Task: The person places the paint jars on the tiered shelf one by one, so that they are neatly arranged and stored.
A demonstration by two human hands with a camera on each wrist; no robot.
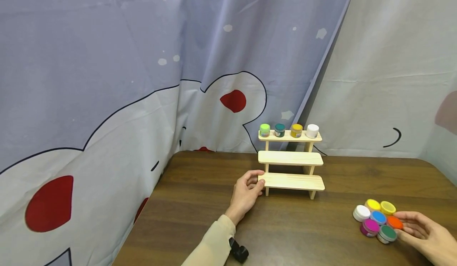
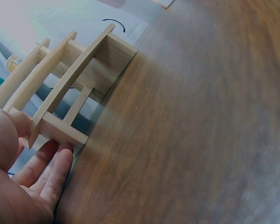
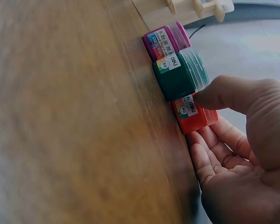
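Note:
A three-step wooden display stand (image 1: 290, 182) is on the table. My left hand (image 1: 246, 194) grips the left end of its lowest shelf, thumb on top; the left wrist view shows fingers against the stand's leg (image 2: 63, 129). At the right, my right hand (image 1: 428, 232) has its thumb and fingers around an orange paint jar (image 1: 394, 222). That jar stands among a green jar (image 1: 387, 234), a magenta jar (image 1: 369, 227), a blue jar (image 1: 378, 217), a white jar (image 1: 361, 213) and two yellow jars, one at the back (image 1: 373, 205) and one beside it (image 1: 388, 207).
Along the top shelf stand a light green jar (image 1: 264, 130), a dark green jar (image 1: 279, 130), a dark yellow jar (image 1: 296, 130) and a white-lidded jar (image 1: 312, 131). Printed curtains (image 1: 214, 40) hang behind the brown wooden table (image 1: 303, 234).

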